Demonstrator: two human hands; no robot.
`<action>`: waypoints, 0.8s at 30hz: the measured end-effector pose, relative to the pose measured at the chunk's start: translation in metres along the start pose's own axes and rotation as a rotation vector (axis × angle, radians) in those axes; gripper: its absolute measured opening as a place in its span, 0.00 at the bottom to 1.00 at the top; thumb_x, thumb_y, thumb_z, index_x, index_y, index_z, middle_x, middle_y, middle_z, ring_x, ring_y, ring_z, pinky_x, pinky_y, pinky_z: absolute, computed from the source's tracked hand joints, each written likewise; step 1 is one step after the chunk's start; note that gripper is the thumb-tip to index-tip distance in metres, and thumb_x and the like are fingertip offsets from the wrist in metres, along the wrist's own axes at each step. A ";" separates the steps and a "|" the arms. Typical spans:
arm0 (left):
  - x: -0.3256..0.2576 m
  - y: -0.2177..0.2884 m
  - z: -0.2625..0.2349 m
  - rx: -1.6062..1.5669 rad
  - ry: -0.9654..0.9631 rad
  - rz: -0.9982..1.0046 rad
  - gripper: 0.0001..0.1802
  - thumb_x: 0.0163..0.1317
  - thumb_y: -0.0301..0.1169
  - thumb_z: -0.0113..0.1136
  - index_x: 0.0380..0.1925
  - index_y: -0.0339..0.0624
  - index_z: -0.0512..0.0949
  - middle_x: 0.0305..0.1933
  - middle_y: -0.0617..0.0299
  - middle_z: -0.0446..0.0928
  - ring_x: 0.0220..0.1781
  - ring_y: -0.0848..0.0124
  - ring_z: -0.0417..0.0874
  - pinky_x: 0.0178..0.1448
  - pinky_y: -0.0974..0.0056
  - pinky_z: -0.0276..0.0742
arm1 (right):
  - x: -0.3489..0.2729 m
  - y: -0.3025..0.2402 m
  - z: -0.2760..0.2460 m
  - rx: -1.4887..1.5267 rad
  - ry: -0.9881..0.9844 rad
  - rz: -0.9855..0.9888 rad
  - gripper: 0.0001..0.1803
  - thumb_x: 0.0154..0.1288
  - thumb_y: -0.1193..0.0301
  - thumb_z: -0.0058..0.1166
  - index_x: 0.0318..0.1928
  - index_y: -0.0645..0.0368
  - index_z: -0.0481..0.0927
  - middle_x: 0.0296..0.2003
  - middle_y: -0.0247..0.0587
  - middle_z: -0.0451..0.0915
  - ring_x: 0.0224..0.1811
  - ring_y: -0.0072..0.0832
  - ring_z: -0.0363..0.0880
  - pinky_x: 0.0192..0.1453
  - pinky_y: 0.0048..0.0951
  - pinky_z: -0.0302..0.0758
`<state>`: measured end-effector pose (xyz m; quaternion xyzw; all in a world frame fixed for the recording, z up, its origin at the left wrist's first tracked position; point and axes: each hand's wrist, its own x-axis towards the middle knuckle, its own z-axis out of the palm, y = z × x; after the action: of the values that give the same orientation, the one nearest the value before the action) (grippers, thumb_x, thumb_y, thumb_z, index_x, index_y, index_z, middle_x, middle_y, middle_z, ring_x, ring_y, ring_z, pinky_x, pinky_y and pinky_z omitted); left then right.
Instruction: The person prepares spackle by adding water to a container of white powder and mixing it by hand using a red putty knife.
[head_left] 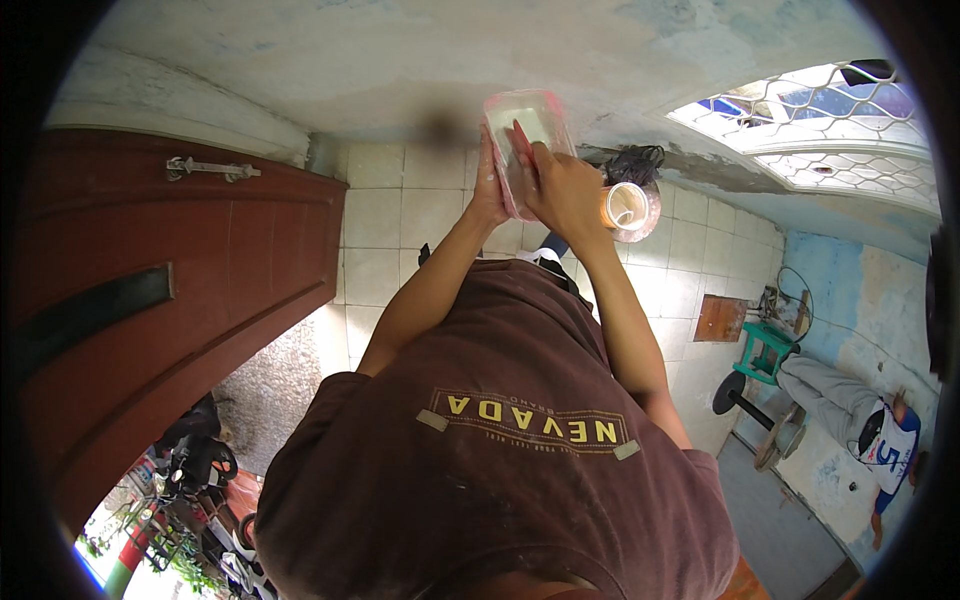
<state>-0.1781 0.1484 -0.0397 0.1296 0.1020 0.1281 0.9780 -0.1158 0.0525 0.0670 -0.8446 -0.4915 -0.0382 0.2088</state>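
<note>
My left hand [488, 190] is closed along the left side of a shallow, see-through rectangular tray [551, 103] with pinkish edges. Something whitish [528, 119] lies inside the tray. Over its right side, my right hand [570, 192] is closed around a slim red tool [521, 138] whose tip points into the tray. The tool's kind is unclear, since the fingers cover its lower part. Just right of my right hand stands a round, orange-sided tub [626, 207] with a pale inside, beside a crumpled black plastic bag [637, 162].
A worn plastered wall [380, 70] rises ahead, with a white-grilled window [810, 110] to the right. A brown door [230, 230] stands on the left over pale floor tiles [373, 215]. At right are a green stool [768, 350] and another person [840, 395].
</note>
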 end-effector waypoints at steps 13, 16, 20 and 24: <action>-0.007 0.003 -0.005 -0.019 -0.066 -0.019 0.51 0.69 0.77 0.33 0.78 0.52 0.60 0.74 0.53 0.70 0.75 0.56 0.73 0.77 0.46 0.73 | -0.008 0.001 -0.001 0.002 0.011 -0.006 0.10 0.69 0.63 0.58 0.34 0.57 0.80 0.20 0.47 0.80 0.22 0.46 0.83 0.26 0.46 0.76; -0.007 0.002 -0.001 0.015 -0.048 -0.007 0.50 0.69 0.77 0.34 0.78 0.52 0.61 0.73 0.53 0.71 0.74 0.56 0.74 0.76 0.47 0.74 | -0.009 0.014 -0.001 -0.011 0.030 0.058 0.11 0.68 0.63 0.59 0.35 0.57 0.80 0.20 0.47 0.80 0.22 0.47 0.82 0.27 0.46 0.76; -0.006 -0.008 0.002 0.095 0.066 -0.024 0.51 0.68 0.77 0.36 0.76 0.50 0.63 0.72 0.53 0.73 0.69 0.58 0.78 0.72 0.49 0.78 | -0.003 -0.003 0.010 -0.011 0.098 0.056 0.10 0.68 0.63 0.59 0.35 0.56 0.80 0.21 0.48 0.80 0.22 0.48 0.82 0.27 0.46 0.76; -0.008 -0.002 -0.006 0.039 -0.033 0.000 0.50 0.70 0.76 0.33 0.78 0.52 0.60 0.75 0.54 0.69 0.73 0.57 0.75 0.75 0.47 0.74 | -0.011 -0.001 0.004 0.035 0.040 -0.013 0.10 0.67 0.63 0.60 0.37 0.57 0.80 0.22 0.48 0.81 0.23 0.49 0.82 0.27 0.47 0.76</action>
<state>-0.1865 0.1461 -0.0441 0.1508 0.0884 0.1240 0.9768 -0.1226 0.0451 0.0607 -0.8368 -0.4932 -0.0477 0.2329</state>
